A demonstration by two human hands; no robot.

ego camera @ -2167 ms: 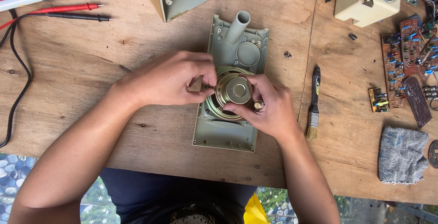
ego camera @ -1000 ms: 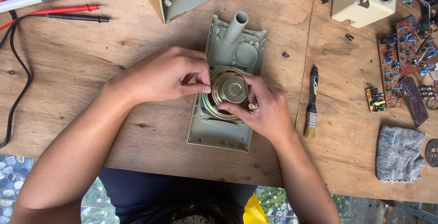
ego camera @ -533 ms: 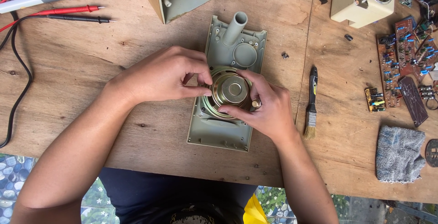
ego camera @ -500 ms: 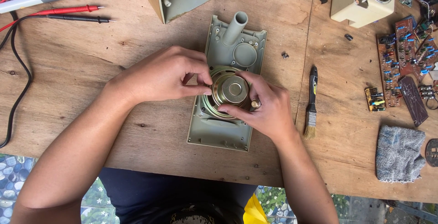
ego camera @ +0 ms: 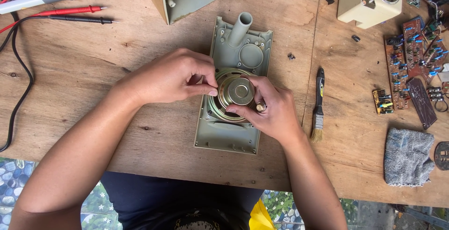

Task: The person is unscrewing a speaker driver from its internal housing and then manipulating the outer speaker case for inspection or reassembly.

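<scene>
Fingers [ego camera: 206,91] around one speaker [ego camera: 236,92]

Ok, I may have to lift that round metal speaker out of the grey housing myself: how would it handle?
The speaker looks metal with a thick magnet on its back, so probably heavy for its size and stiff. Its round rim could roll if set on edge. It sits snug in the grey housing, so it may need prying; both hands pinch it.
</scene>
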